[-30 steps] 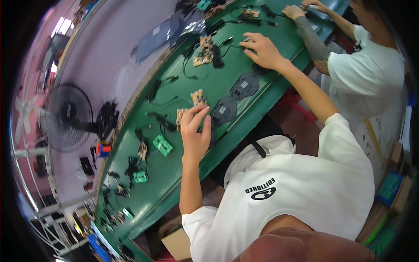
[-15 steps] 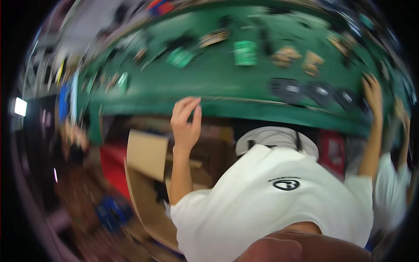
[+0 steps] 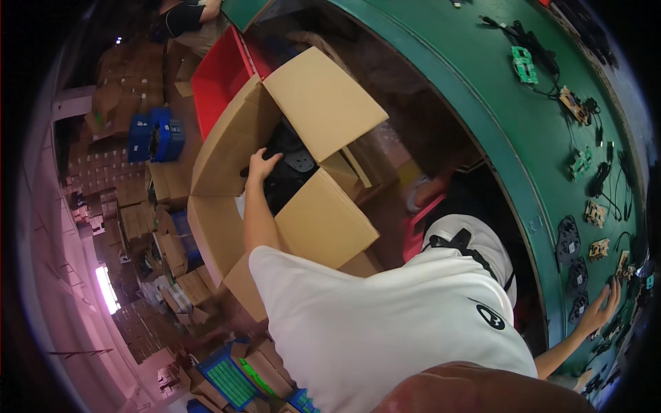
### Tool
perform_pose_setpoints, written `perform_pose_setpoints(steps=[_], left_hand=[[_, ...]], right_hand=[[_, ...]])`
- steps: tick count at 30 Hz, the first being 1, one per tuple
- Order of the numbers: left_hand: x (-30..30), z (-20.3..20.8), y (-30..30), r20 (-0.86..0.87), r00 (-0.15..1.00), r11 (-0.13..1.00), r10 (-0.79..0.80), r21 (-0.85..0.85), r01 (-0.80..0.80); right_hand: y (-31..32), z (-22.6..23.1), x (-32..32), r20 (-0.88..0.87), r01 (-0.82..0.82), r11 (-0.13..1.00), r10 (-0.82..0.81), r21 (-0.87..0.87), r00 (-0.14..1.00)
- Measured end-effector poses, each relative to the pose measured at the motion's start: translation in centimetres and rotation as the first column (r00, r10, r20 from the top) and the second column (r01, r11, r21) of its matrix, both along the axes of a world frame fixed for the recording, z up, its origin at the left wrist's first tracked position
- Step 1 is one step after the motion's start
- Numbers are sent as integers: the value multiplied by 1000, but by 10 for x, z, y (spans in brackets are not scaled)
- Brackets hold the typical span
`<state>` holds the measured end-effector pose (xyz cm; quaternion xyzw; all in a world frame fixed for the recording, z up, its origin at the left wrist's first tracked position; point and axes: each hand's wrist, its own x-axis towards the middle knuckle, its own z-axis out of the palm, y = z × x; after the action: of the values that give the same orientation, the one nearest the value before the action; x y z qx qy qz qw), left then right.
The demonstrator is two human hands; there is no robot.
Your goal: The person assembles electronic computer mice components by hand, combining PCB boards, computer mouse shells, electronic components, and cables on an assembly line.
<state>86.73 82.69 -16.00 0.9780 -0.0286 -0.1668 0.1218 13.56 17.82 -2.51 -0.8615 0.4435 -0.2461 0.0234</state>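
Observation:
My left hand (image 3: 261, 166) reaches down into an open cardboard box (image 3: 231, 144), its thumb and fingers apart. Just beside and beneath it lie black plastic parts (image 3: 299, 162), one with small holes in its face; the box's depths are dark. Far to the right, my right hand (image 3: 600, 313) is over the green workbench (image 3: 496, 113), fingers stretched out. Close to it are a row of dark grey moulded parts (image 3: 577, 275) and a small tan circuit board (image 3: 624, 265). I see nothing held in either hand.
Green circuit boards (image 3: 523, 65) and tan ones (image 3: 595, 214) with black cables lie along the bench. Box flaps (image 3: 327, 103) stick out toward the bench edge. Beyond the box stand a red bin (image 3: 217, 82) and blue crates (image 3: 165, 136). Another person (image 3: 186, 20) is at the far left.
My view and body have turned left toward the cardboard box. My left hand has gone from the bench's front edge into the box. My right hand stays at the bench.

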Motion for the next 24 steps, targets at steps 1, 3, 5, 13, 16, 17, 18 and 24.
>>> perform_pose_setpoints(steps=[1,3,5,13,16,17,18,24], left_hand=[[-1,-10,-3,-47,999,1000,3,-3,-4],[-4,-29,-7,-115,966,962,233,-115,-246],[-1,-40,-78,-368,823,833,432,-188,-521],[43,-145,-39,-609,756,488,241,-597,-637],[54,-124,-34,-457,842,508,286,-673,-538],[49,-128,-42,-297,839,520,456,-676,-522],[35,-117,-74,-295,841,510,453,-688,-516],[65,-109,-160,-268,917,564,295,-727,-393]], right_hand=[[0,1,7,-11,4,1000,-4,-8,1000],[-1,2,26,11,-19,998,18,56,1000],[13,16,40,-52,12,1000,-12,16,999],[66,44,133,63,-1,995,-6,102,998],[71,37,130,128,44,994,-58,104,990],[73,36,130,144,36,993,-51,110,988],[77,36,128,135,60,992,-74,108,988],[86,30,136,189,46,987,-75,152,979]])
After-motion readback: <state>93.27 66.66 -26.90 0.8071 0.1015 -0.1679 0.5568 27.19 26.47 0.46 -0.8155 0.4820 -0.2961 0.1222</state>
